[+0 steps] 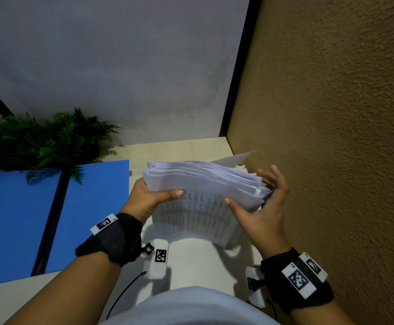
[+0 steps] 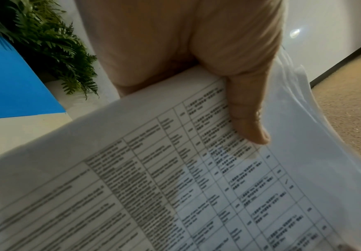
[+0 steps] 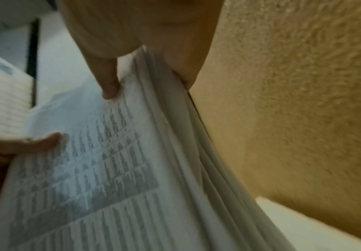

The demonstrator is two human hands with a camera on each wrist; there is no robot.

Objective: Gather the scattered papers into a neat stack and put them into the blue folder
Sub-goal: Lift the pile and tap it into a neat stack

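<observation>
A thick stack of white printed papers [image 1: 203, 181] stands nearly upright above the table, its edges uneven. My left hand [image 1: 156, 198] grips its left edge, thumb [image 2: 250, 122] across the printed front page [image 2: 175, 186]. My right hand [image 1: 259, 205] holds the right edge, with the thumb [image 3: 109, 84] on the front of the papers [image 3: 121, 169] and the fingers spread behind. The left thumb [image 3: 25, 144] shows in the right wrist view too. The blue folder [image 1: 15, 219] lies open and flat on the table to the left, also seen as the folder [image 2: 8, 84] in the left wrist view.
A green fern plant [image 1: 50, 139] sits behind the folder, its fronds [image 2: 53, 47] overhanging it. A rough tan wall [image 1: 331, 113] stands close on the right. The pale table [image 1: 191, 148] ends at a grey back wall. A loose sheet [image 1: 238, 157] sticks up behind the stack.
</observation>
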